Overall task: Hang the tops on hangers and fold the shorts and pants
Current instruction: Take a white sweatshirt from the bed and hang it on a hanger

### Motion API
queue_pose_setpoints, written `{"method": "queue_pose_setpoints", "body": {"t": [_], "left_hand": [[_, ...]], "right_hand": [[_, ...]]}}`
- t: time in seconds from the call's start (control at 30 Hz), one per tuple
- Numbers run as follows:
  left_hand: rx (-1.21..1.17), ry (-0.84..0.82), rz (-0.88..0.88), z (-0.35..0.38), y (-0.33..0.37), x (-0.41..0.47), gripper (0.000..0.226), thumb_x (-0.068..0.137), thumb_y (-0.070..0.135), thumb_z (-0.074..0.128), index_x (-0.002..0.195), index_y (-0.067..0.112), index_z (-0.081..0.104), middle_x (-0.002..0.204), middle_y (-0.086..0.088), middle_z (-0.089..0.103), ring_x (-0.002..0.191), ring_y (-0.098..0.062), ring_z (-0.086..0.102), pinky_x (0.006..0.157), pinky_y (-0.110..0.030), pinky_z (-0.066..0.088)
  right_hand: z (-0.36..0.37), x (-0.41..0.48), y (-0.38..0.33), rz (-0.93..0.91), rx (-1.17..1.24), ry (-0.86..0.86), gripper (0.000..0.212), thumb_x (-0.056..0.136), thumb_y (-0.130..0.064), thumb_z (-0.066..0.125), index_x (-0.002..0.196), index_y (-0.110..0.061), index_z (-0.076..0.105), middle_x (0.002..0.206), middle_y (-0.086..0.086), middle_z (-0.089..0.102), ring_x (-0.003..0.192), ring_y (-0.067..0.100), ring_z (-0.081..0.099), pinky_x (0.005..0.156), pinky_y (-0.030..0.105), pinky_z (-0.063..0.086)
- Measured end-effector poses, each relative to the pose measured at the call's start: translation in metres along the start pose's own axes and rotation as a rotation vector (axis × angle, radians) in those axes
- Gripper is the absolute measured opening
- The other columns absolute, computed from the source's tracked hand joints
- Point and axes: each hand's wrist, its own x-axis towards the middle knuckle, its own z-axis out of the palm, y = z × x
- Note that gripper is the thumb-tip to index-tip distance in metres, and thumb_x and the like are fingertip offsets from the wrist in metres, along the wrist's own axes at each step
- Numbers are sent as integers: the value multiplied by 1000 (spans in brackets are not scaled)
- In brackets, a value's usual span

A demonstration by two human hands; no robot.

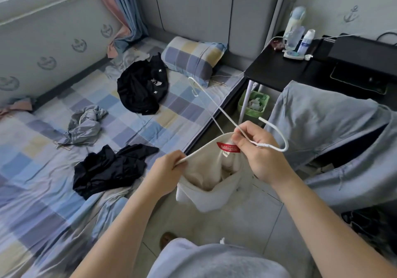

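A cream top with a red neck label hangs in front of me over the floor. My left hand pinches the left side of its neckline and holds it stretched open. My right hand grips a white wire hanger near its hook, along with the collar by the label. One hanger arm points away toward the bed; the hook curves out to the right. On the bed lie a black garment near the pillow, a crumpled grey-blue garment and another black garment.
The bed with a checked sheet fills the left, a checked pillow at its head. A black side table with bottles stands at the right, a green bin under it. A chair draped in grey-blue cloth is close on my right.
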Motion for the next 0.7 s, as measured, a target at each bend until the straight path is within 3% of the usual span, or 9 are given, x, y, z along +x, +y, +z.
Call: {"method": "queue_pose_setpoints", "body": {"t": [0.13, 0.23, 0.33, 0.43, 0.57, 0.7], "left_hand": [[-211, -66, 61, 12, 18, -3, 35, 106, 22, 48, 71, 21, 45, 62, 14, 44, 59, -3, 39, 56, -19, 31], [-369, 108, 78, 13, 37, 1, 40, 105, 16, 49, 67, 18, 37, 55, 15, 35, 53, -3, 31, 51, -19, 26], [-451, 266, 68, 5, 53, 12, 33, 103, 12, 47, 70, 11, 45, 57, 15, 40, 54, -2, 34, 51, -16, 29], [-465, 284, 38, 1, 64, 19, 30, 102, 17, 44, 77, 6, 55, 58, 15, 44, 53, -1, 38, 51, -14, 32], [-457, 300, 16, -8, 68, 23, 35, 102, 18, 43, 67, 14, 49, 53, 17, 42, 48, 0, 38, 45, -11, 31], [-344, 331, 84, -31, 59, 23, 34, 102, 18, 45, 70, 7, 44, 55, 15, 40, 50, -2, 35, 47, -15, 30]], "right_hand": [[-22, 0, 5, 46, -34, 125, 22, 102, -15, 55, 81, -7, 55, 59, -3, 45, 59, 4, 42, 60, 18, 36], [-38, 1, 8, 119, -111, 138, 22, 102, -18, 55, 85, -6, 60, 72, 19, 56, 67, 18, 51, 69, 33, 43], [-46, -7, 7, 151, -135, 189, 25, 103, -28, 53, 88, -18, 71, 57, -7, 58, 51, 5, 47, 57, 16, 38], [-47, -18, 2, 73, -68, 214, 31, 105, -29, 49, 89, -19, 73, 64, -5, 61, 46, 3, 40, 50, 12, 34], [-41, -40, 4, 48, 112, 154, 38, 99, -40, 51, 77, -11, 64, 52, -1, 33, 46, 8, 31, 44, 18, 26], [-34, -65, 17, 66, 132, 58, 43, 92, -52, 52, 73, -14, 60, 54, 1, 26, 48, 12, 24, 46, 22, 21]]}}
